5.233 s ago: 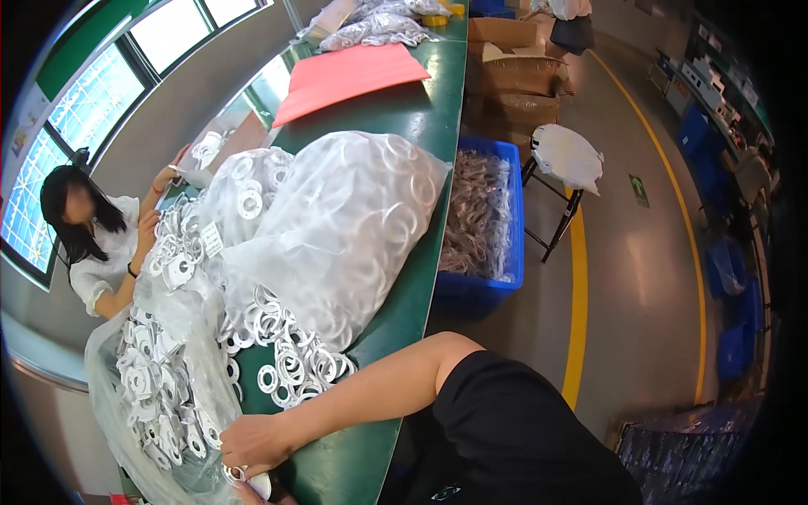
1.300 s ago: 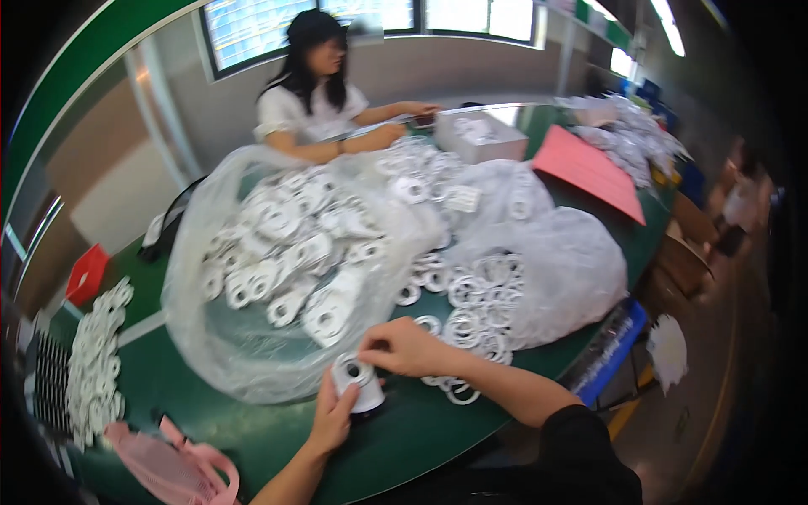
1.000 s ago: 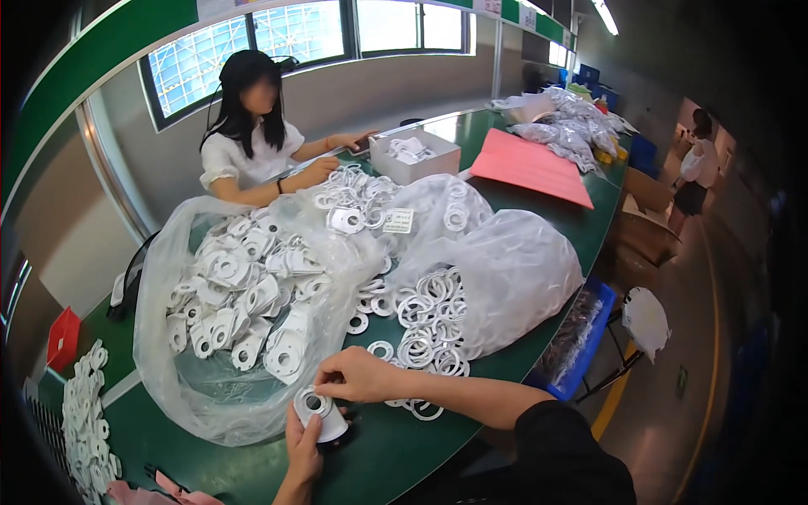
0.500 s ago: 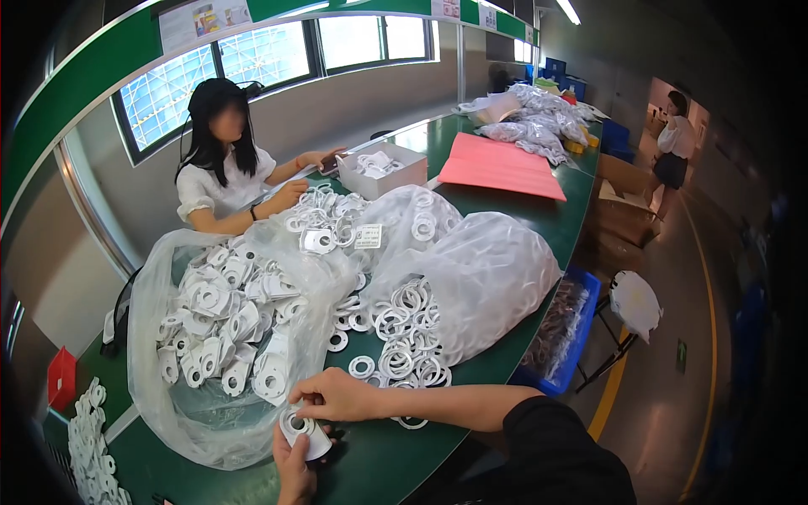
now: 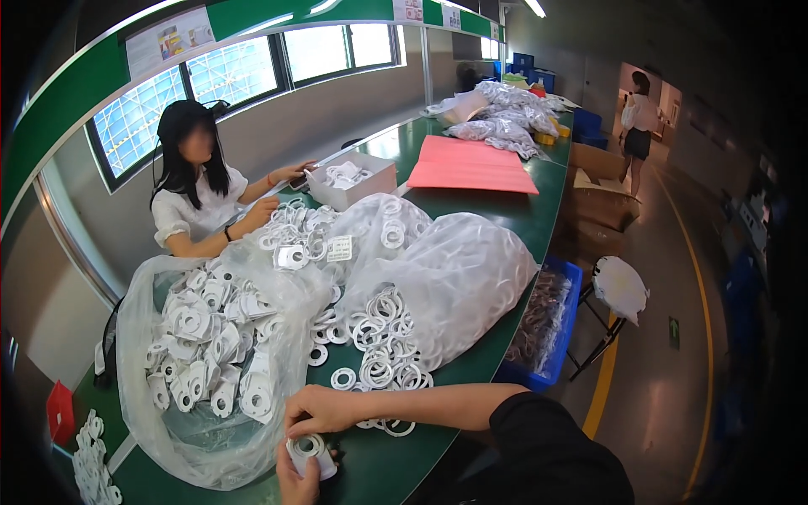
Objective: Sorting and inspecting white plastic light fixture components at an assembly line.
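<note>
Near the table's front edge, my left hand grips a white plastic plate with a round hole, thumb on its face. A white ring lies over the hole. My right hand reaches across from the right, its fingers closed at the ring's upper edge; the fingertips are partly hidden. Left of my hands, an opened clear plastic bag holds a heap of similar white plates. Beyond my right forearm, loose white rings spill from a second translucent bag.
Across the green table a co-worker sits beside a white box of parts. Farther back lie a pink sheet and bagged parts. A blue crate and a stool stand right. White parts lie far left.
The whole view has shifted, so the table and bags appear farther left. My hands stay together on the plate and ring, which has tilted slightly. The standing person in the background has shifted a little.
</note>
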A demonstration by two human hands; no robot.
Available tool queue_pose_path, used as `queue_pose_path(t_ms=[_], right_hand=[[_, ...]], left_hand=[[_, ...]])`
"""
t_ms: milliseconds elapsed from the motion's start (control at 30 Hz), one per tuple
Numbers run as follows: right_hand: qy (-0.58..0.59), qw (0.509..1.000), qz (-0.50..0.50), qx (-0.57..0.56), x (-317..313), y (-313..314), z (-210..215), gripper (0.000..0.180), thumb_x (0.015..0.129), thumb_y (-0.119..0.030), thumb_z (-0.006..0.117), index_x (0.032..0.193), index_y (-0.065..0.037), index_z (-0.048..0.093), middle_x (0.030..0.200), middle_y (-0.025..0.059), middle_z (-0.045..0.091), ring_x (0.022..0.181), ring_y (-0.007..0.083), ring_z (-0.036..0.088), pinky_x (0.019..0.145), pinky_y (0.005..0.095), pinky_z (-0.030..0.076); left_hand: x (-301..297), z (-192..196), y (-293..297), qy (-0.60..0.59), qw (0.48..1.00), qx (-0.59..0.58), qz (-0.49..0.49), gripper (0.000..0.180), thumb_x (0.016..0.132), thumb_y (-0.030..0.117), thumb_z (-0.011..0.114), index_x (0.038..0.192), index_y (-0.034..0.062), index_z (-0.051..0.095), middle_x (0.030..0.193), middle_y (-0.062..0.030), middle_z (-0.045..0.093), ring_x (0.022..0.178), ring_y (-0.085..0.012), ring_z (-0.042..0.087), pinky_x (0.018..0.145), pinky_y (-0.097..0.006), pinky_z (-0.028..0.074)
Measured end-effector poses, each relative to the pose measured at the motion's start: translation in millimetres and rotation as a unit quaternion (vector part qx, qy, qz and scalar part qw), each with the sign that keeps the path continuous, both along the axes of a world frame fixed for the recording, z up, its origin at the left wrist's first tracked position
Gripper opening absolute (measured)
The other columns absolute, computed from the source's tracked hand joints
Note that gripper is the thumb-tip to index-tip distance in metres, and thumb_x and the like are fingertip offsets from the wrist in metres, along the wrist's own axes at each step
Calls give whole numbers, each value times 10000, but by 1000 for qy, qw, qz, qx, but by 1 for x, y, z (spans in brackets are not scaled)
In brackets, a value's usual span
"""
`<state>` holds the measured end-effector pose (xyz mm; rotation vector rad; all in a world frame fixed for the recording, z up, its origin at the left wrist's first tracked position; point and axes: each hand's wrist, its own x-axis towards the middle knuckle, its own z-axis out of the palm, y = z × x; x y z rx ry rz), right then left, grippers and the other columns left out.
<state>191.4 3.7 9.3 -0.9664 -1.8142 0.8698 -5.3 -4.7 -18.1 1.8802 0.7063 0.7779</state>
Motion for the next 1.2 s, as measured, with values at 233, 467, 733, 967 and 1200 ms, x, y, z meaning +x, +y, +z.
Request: queue_pose_path(t_ms=[233,467,733,967,1200], right_hand=[[12,999,30,-38,-2,-1,1,193,743,-184,624,760,8,620,701,133,621,644,222,599,602,313,457],[-50,999,-8,1,-14,-7,-7,240,817,-224,595,771,4,535,687,135,590,644,273,579,585,347,435],[139,987,-61,-51,-28,-9,0,275,839,-252,587,913,12,564,771,120,621,706,208,588,646,303,443],[126,990,-61,-33,-21,-4,-11,234,826,-211,574,907,9,572,815,134,625,761,242,602,699,316,453],[22,1000,8,-2,-14,-2,-9,193,848,-171,547,915,9,566,850,121,617,816,220,593,751,295,444]], left_hand=[[-24,-45,16,64,991,-51,110,383,957,245,364,1202,-39,439,1120,-160,512,1015,-232,493,879,-334,393],[-24,-38,25,45,993,-99,42,330,937,222,402,1163,-14,440,1083,-129,516,909,-208,549,812,-328,450],[7,-10,2,-290,919,-231,131,318,960,277,365,1156,35,430,1104,-87,525,1047,-180,510,878,-319,429],[-18,-21,4,62,992,34,102,351,891,117,510,1208,-16,440,1170,-174,481,1028,-258,508,872,-378,430],[-7,-21,9,-271,914,-300,32,293,938,289,416,1090,45,473,1022,-58,530,947,-167,524,844,-316,425]])
